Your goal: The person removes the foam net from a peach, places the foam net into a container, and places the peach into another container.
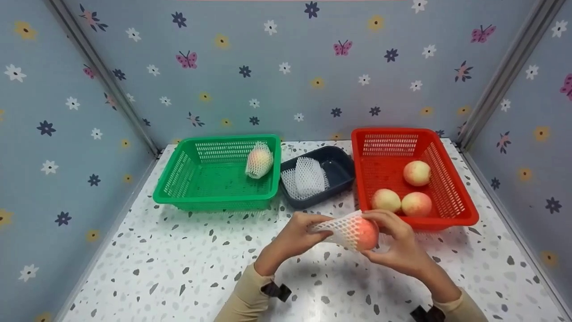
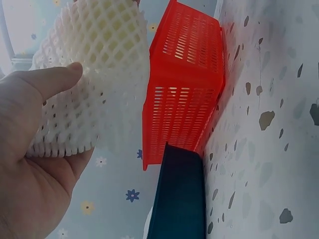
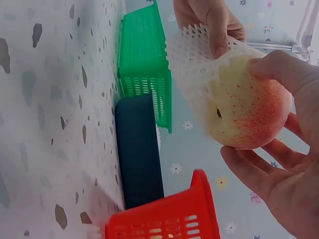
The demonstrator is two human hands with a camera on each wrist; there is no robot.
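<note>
A peach point(image 3: 254, 109), pale yellow with a red blush, sits partly inside a white foam net sleeve point(image 2: 99, 84) above the table. My right hand point(image 1: 400, 246) grips the bare end of the peach between thumb and fingers. At the sleeve's other end, my left hand point(image 1: 299, 237) pinches the foam netting, thumb on one side and fingers behind. The left wrist view shows the peach only through the mesh. Just beyond the hands, a red basket point(image 1: 462, 219) holds three bare peaches, one of them this yellow-red peach point(image 1: 416, 205).
On the left stands a green basket point(image 1: 214, 203) holding one netted peach point(image 1: 259, 161). Between the baskets, a dark blue tray point(image 1: 342, 167) contains flattened foam sleeves point(image 1: 309, 177). Speckled white tabletop point(image 1: 192, 268) lies in front, and patterned panels point(image 1: 286, 103) enclose the back and sides.
</note>
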